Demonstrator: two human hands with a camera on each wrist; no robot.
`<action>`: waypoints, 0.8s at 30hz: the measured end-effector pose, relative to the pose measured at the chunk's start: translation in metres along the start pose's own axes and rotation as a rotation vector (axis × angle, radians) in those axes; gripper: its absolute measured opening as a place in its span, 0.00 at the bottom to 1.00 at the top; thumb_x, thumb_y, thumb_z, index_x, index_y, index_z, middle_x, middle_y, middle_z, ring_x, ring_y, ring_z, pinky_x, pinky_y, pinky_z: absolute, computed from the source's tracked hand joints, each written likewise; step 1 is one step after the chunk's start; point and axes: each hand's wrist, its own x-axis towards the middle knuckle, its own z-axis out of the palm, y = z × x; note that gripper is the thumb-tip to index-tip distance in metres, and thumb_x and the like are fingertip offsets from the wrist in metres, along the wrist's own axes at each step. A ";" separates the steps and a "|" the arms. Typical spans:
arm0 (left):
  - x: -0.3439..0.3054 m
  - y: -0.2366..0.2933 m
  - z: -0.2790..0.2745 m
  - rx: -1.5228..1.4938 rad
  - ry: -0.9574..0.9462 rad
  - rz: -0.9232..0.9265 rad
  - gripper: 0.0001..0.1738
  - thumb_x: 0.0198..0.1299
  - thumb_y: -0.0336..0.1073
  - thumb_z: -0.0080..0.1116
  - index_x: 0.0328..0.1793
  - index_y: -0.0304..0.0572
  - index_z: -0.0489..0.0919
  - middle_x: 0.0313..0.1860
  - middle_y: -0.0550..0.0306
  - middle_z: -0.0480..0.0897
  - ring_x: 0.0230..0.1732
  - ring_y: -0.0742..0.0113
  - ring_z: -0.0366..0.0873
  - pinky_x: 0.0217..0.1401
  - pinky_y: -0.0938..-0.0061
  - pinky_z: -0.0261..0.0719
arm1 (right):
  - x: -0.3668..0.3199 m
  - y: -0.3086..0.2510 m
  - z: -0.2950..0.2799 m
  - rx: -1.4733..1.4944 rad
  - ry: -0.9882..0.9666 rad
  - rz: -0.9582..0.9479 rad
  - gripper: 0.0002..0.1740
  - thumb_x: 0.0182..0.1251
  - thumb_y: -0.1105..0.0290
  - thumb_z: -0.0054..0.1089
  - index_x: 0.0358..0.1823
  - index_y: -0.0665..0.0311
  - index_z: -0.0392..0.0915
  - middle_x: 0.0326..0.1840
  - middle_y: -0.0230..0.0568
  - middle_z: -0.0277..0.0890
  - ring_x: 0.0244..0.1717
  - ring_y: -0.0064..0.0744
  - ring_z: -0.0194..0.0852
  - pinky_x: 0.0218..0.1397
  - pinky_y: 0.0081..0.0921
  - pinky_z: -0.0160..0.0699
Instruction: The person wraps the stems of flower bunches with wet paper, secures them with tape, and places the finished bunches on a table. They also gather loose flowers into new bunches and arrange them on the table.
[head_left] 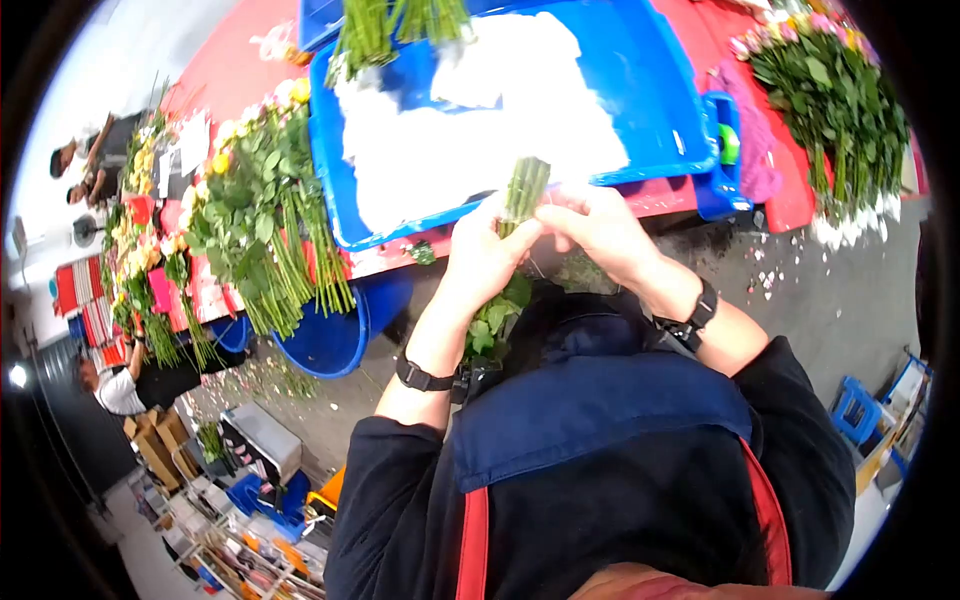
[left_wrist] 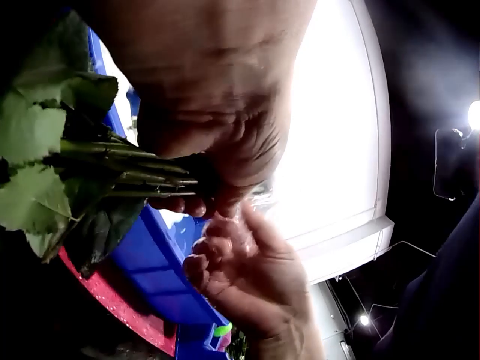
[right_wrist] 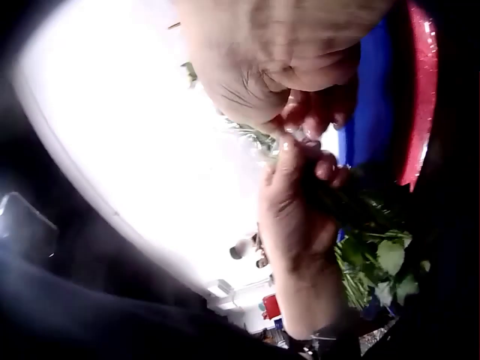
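My left hand [head_left: 475, 252] grips a bundle of green stems [head_left: 528, 182], cut ends pointing up toward the tub. Its leaves [left_wrist: 34, 135] hang below that hand, and the blooms are out of sight. Something thin, clear and glossy wraps the stems near the ends, like plastic film [right_wrist: 253, 138]. Right beside the bundle, my right hand [head_left: 605, 232] has its thumb and curled fingers pinched together at this film. The fingertips of both hands meet there in the right wrist view. In front stands a blue tub [head_left: 655, 90] with white material [head_left: 420, 150] inside.
More stems [head_left: 365, 40] lie over the tub's far edge. Rose bunches [head_left: 265, 190] line the red table [head_left: 240, 65] at left, and another bunch [head_left: 840, 100] lies at right. Beneath the left side is a blue bucket [head_left: 325, 340]. Several people are at far left.
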 end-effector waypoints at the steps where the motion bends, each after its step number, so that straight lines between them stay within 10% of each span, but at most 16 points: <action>1: 0.002 0.000 0.010 -0.081 -0.036 -0.046 0.20 0.61 0.28 0.60 0.60 0.37 0.72 0.27 0.67 0.75 0.22 0.80 0.68 0.25 0.82 0.69 | -0.006 0.009 -0.013 -0.137 0.049 -0.101 0.14 0.67 0.64 0.58 0.39 0.70 0.81 0.28 0.33 0.80 0.28 0.23 0.73 0.34 0.23 0.73; 4: 0.004 0.004 0.037 -0.345 -0.242 -0.103 0.28 0.60 0.38 0.63 0.65 0.37 0.70 0.35 0.62 0.78 0.29 0.78 0.73 0.30 0.79 0.73 | -0.025 0.038 -0.039 -0.977 0.229 -0.880 0.04 0.57 0.73 0.55 0.30 0.66 0.77 0.32 0.49 0.78 0.30 0.46 0.78 0.34 0.38 0.78; 7: 0.010 0.012 0.099 0.116 -0.027 -0.044 0.23 0.60 0.44 0.64 0.54 0.34 0.78 0.43 0.53 0.84 0.42 0.67 0.80 0.51 0.72 0.75 | -0.048 0.045 -0.058 -1.100 0.061 -0.545 0.05 0.52 0.73 0.54 0.27 0.67 0.75 0.26 0.51 0.75 0.28 0.47 0.78 0.31 0.41 0.78; 10: 0.011 -0.001 0.141 0.273 0.055 0.134 0.19 0.59 0.45 0.63 0.46 0.36 0.81 0.32 0.47 0.84 0.36 0.62 0.83 0.44 0.70 0.78 | -0.074 0.060 -0.090 -0.785 0.093 -0.556 0.11 0.58 0.67 0.52 0.29 0.69 0.77 0.27 0.53 0.78 0.31 0.51 0.80 0.35 0.43 0.78; 12: 0.014 -0.010 0.161 0.396 0.035 0.049 0.16 0.61 0.43 0.61 0.43 0.35 0.80 0.29 0.53 0.83 0.32 0.67 0.80 0.39 0.70 0.77 | -0.093 0.034 -0.140 -1.082 -0.125 -0.279 0.10 0.59 0.65 0.56 0.36 0.64 0.80 0.31 0.53 0.79 0.34 0.53 0.80 0.37 0.42 0.78; 14: 0.018 -0.010 0.180 0.542 -0.001 0.032 0.17 0.61 0.43 0.59 0.40 0.34 0.79 0.27 0.50 0.82 0.31 0.60 0.80 0.37 0.65 0.77 | -0.097 0.016 -0.194 -0.972 0.297 -0.020 0.09 0.59 0.64 0.60 0.34 0.59 0.84 0.34 0.50 0.80 0.37 0.50 0.80 0.41 0.41 0.78; 15: 0.019 -0.009 0.191 0.625 -0.033 0.056 0.18 0.60 0.44 0.59 0.40 0.33 0.79 0.27 0.43 0.82 0.32 0.51 0.81 0.38 0.60 0.77 | -0.091 0.039 -0.229 -1.058 0.638 -0.366 0.11 0.60 0.62 0.60 0.33 0.62 0.84 0.29 0.49 0.80 0.33 0.48 0.81 0.39 0.41 0.77; 16: 0.021 -0.009 0.203 0.708 -0.064 0.080 0.19 0.59 0.45 0.58 0.39 0.33 0.79 0.27 0.37 0.81 0.33 0.41 0.82 0.38 0.56 0.78 | -0.090 0.036 -0.253 -1.098 0.662 -0.204 0.13 0.60 0.61 0.62 0.34 0.64 0.84 0.26 0.48 0.80 0.31 0.48 0.80 0.38 0.40 0.76; 17: 0.026 -0.019 0.216 0.761 -0.119 0.088 0.19 0.58 0.44 0.56 0.37 0.31 0.78 0.28 0.34 0.81 0.36 0.37 0.81 0.40 0.52 0.77 | -0.078 0.040 -0.275 -0.966 0.470 0.013 0.13 0.60 0.62 0.64 0.34 0.67 0.84 0.26 0.47 0.81 0.30 0.41 0.81 0.37 0.36 0.76; 24: 0.070 -0.041 0.293 0.760 -0.402 0.155 0.20 0.53 0.44 0.58 0.40 0.30 0.81 0.34 0.32 0.82 0.41 0.43 0.83 0.45 0.57 0.77 | -0.139 0.023 -0.257 -0.561 0.188 -0.219 0.09 0.52 0.68 0.66 0.29 0.67 0.83 0.26 0.47 0.79 0.27 0.38 0.78 0.35 0.32 0.75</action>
